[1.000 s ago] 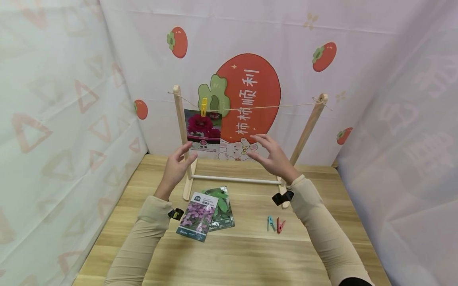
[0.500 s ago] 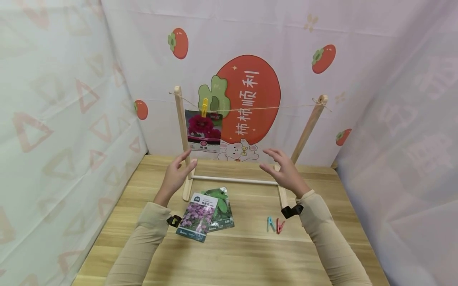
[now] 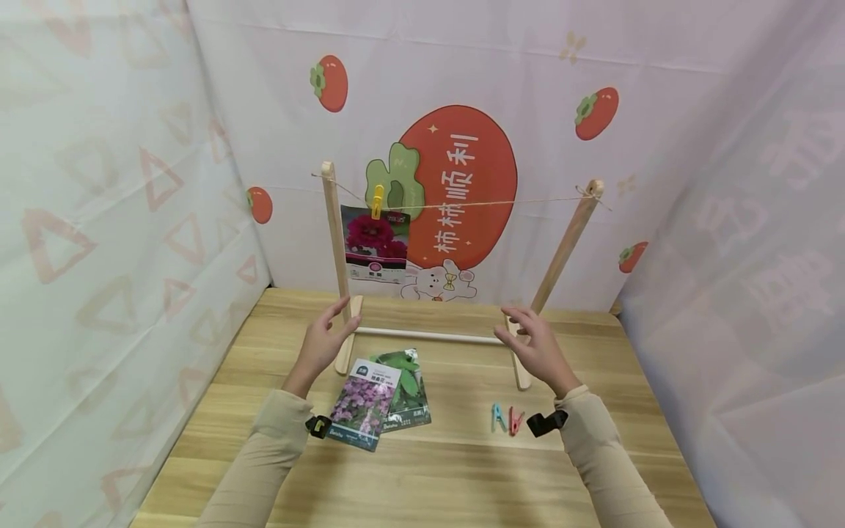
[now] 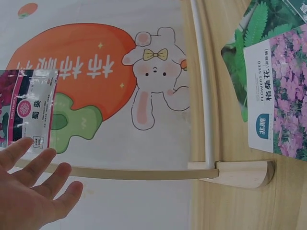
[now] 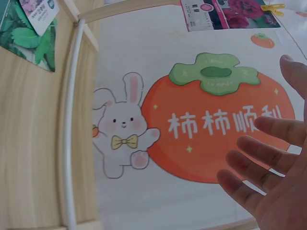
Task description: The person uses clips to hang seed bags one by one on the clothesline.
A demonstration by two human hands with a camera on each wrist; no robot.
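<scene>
A seed packet with dark pink flowers (image 3: 375,246) hangs from a string (image 3: 482,204), held by a yellow clothespin (image 3: 377,202). My left hand (image 3: 325,339) is in front of the rack's left post, fingers spread and holding nothing. Near the right post, my right hand (image 3: 533,345) is likewise relaxed with nothing in it. On the table lie a seed packet with purple flowers (image 3: 363,403) and, partly under it, a green leafy seed packet (image 3: 408,389). A blue clothespin (image 3: 498,418) and a red clothespin (image 3: 515,422) lie side by side, left of the right wrist's black band.
The wooden rack has a left post (image 3: 335,235), a right post (image 3: 564,249) and a white crossbar (image 3: 429,336) low between its feet. Behind it stands a fabric backdrop with printed persimmons (image 3: 462,183). Fabric walls flank the wooden table (image 3: 429,477).
Both hands have come down and back toward me, away from the string; the right hand has also shifted right. The hanging packet, the loose packets and the clothespins stay in place.
</scene>
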